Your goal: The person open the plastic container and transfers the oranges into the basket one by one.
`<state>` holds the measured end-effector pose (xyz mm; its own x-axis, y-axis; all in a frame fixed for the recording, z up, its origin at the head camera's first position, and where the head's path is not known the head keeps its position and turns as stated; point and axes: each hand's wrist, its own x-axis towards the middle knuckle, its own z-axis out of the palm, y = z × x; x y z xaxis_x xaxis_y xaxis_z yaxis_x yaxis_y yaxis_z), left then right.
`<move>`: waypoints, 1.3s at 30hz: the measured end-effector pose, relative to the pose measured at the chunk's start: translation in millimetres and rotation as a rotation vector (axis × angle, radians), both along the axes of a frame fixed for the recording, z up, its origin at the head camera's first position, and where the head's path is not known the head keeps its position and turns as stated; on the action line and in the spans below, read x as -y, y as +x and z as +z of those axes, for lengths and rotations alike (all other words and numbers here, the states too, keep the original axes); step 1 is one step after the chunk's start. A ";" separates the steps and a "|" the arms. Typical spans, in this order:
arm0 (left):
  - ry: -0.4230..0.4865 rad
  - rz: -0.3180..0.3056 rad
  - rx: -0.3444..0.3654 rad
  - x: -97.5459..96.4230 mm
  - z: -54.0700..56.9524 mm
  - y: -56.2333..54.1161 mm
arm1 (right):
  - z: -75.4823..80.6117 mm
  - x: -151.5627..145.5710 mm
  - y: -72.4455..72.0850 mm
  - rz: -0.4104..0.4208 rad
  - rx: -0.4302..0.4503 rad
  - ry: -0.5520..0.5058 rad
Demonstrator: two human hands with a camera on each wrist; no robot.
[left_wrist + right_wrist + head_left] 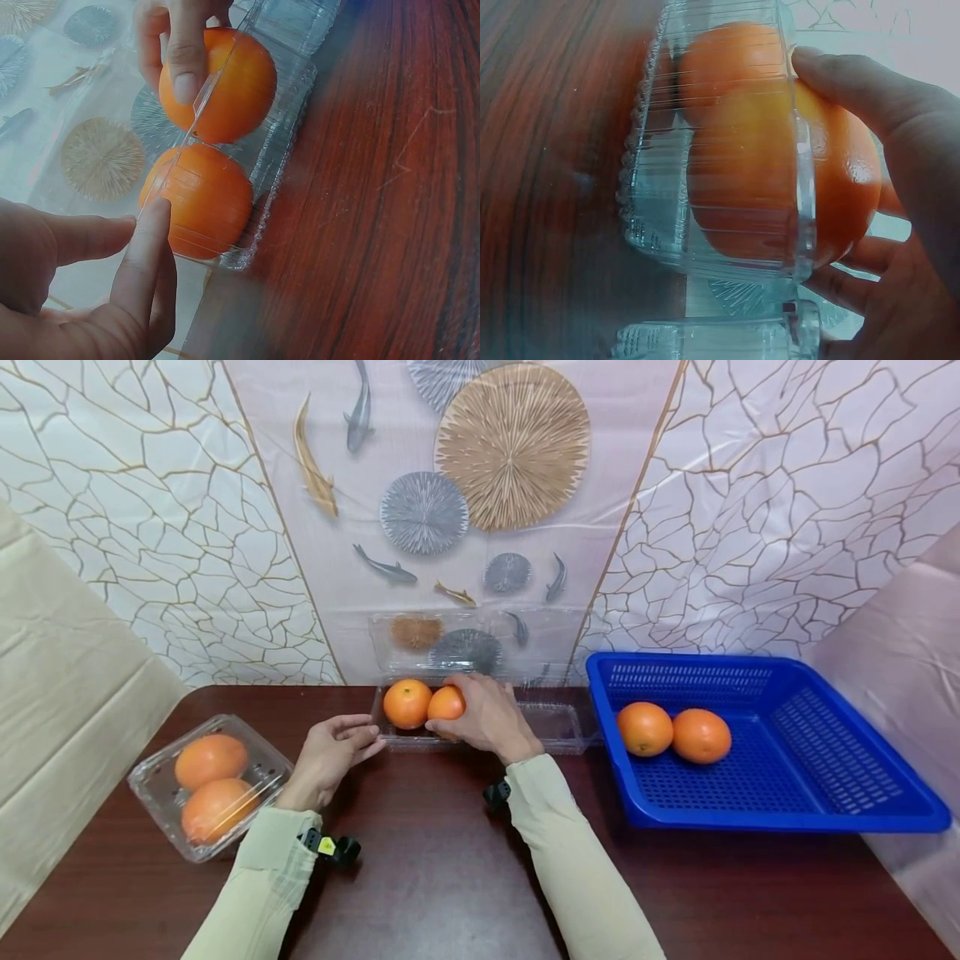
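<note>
A clear plastic clamshell box (552, 745) lies at the back of the table, its lid (483, 643) raised against the wall. Two oranges sit side by side in its left part: the outer orange (407, 703) and, beside it, an orange (840, 161) that my right hand (487, 714) grips from above, thumb on the near side. That second orange is down between the box's walls, its top above the rim. My left hand (333, 756) pinches the rim at the box's left end between thumb and fingers, as the left wrist view (97, 277) shows.
A blue plastic basket (757, 818) with two oranges (701, 737) stands at the right. On the left is a closed clear box (197, 852) holding two more oranges (212, 762). A patterned cloth wall (465, 585) rises right behind the table (427, 868).
</note>
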<state>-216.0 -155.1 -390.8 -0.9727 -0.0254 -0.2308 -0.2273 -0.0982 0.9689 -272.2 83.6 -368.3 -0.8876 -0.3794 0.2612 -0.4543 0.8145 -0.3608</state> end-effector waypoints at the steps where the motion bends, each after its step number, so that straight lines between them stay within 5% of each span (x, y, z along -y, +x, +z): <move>1: 0.000 0.000 0.001 0.2 -0.3 -0.1 | 0.4 -0.5 0.3 0.005 -0.004 -0.005; 39: -0.006 -0.004 0.002 0.8 -0.6 -0.5 | 29.5 -15.6 8.5 0.033 0.047 -0.163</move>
